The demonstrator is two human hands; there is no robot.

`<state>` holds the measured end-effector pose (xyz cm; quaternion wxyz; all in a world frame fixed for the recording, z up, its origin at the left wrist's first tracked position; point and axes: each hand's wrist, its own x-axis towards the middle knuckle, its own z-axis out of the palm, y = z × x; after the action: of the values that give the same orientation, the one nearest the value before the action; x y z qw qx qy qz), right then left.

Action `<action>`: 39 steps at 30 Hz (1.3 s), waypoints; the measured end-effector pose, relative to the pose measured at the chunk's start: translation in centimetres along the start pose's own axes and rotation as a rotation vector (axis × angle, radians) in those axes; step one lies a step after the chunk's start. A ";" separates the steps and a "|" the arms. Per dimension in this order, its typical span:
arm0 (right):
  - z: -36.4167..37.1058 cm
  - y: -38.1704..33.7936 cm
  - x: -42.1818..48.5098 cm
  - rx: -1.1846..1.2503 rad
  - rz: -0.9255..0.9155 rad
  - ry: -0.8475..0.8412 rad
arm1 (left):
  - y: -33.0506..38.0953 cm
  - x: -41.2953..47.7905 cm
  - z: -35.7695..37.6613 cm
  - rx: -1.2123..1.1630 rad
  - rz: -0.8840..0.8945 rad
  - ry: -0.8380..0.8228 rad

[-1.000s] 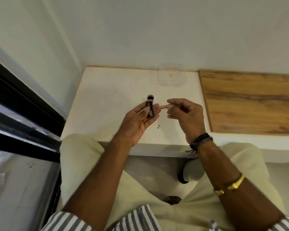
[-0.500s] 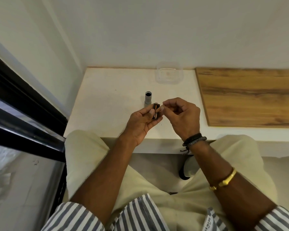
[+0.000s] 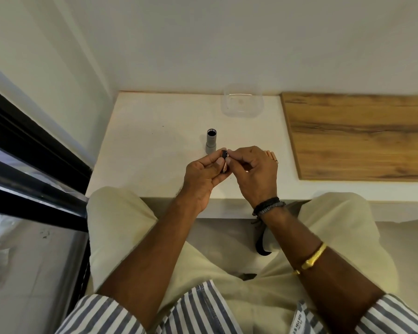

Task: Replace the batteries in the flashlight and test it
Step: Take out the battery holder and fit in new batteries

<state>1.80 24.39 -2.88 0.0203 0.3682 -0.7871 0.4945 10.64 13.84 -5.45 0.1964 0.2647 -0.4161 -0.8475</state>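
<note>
Grey and tube-shaped, the flashlight body stands upright on the white worktop, open end up, just beyond the fingers and touching neither hand. The left hand grips a small dark battery holder, with thumb and fingers curled round it. The right hand pinches the holder's upper end. Just past the right knuckles lie copper-toned pieces, probably batteries, though too small to be sure. Farther beyond the fingers sits a clear plastic container, and a wooden board lies off to their right. By my reading the flashlight is open, the holder is out and the cell swap is under way. Reloading, closing and testing remain.
</note>
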 end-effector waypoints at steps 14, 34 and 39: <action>0.5 0.6 -0.4 0.114 0.130 -0.179 | 0.6 0.2 -0.4 -0.023 -0.046 0.014; 0.7 1.8 0.0 0.160 0.202 -0.214 | 0.3 1.0 0.1 0.123 -0.008 0.084; 0.9 2.3 0.3 0.314 0.334 -0.151 | 0.0 2.8 -0.1 0.523 0.253 0.501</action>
<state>0.54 24.04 -5.02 -0.1780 0.2676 -0.7497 0.5785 8.51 12.24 -6.25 0.3209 0.4512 -0.5868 -0.5909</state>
